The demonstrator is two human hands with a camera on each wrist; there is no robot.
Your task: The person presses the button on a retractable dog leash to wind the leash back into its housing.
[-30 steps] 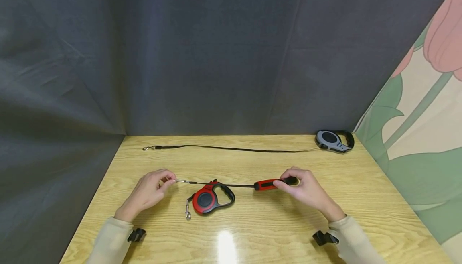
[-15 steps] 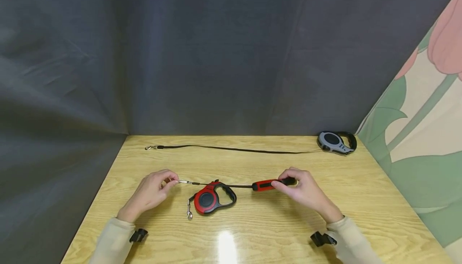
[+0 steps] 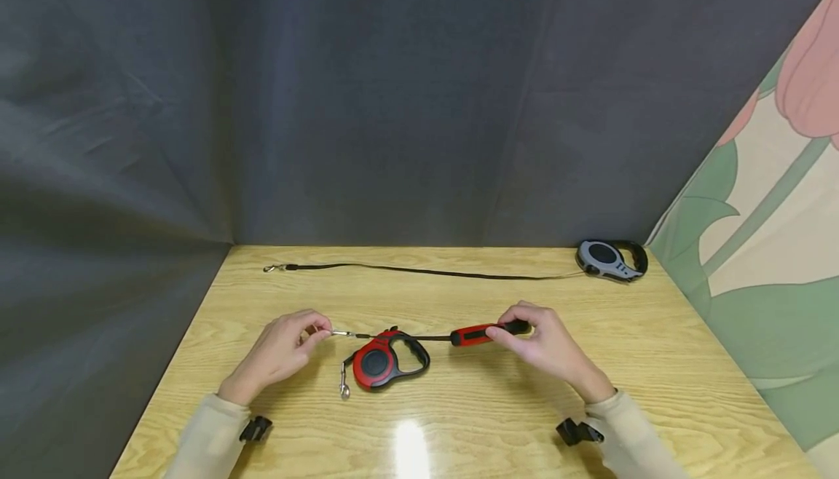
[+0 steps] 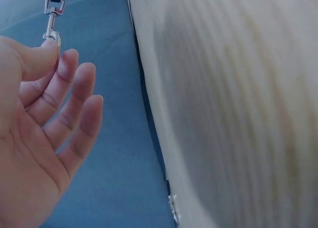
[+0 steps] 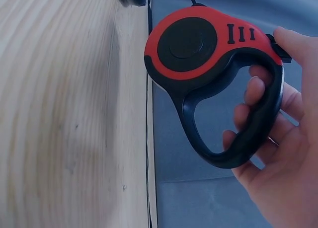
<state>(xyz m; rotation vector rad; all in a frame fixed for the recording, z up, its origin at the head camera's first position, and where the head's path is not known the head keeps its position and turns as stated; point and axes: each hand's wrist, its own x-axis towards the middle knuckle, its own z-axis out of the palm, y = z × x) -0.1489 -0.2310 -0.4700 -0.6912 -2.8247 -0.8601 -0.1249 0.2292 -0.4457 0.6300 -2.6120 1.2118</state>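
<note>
My left hand (image 3: 278, 354) pinches a silver snap hook (image 3: 341, 333) between thumb and index finger; in the left wrist view the other fingers are loosely bent. From the hook (image 4: 51, 24) a black strap (image 3: 432, 338) runs to a red and black retractable dog leash (image 3: 468, 335). Curled round that leash's black handle (image 5: 258, 121) are the fingers of my right hand (image 3: 547, 344), with the thumb at its button (image 5: 279, 49). Below the strap, a second red and black retractable leash (image 3: 375, 363) lies on the table, its snap hook (image 3: 344, 390) hanging out at its left.
Toward the back right corner of the wooden table (image 3: 485, 421) lies a grey retractable leash (image 3: 604, 253). Its black strap (image 3: 419, 270) stretches left along the back to a snap hook (image 3: 274, 268). Dark cloth (image 3: 393, 100) stands behind the table.
My right hand has moved left with the leash, and my left hand slightly right with the snap hook. The strap between them is shorter. The leashes on the table have stayed put.
</note>
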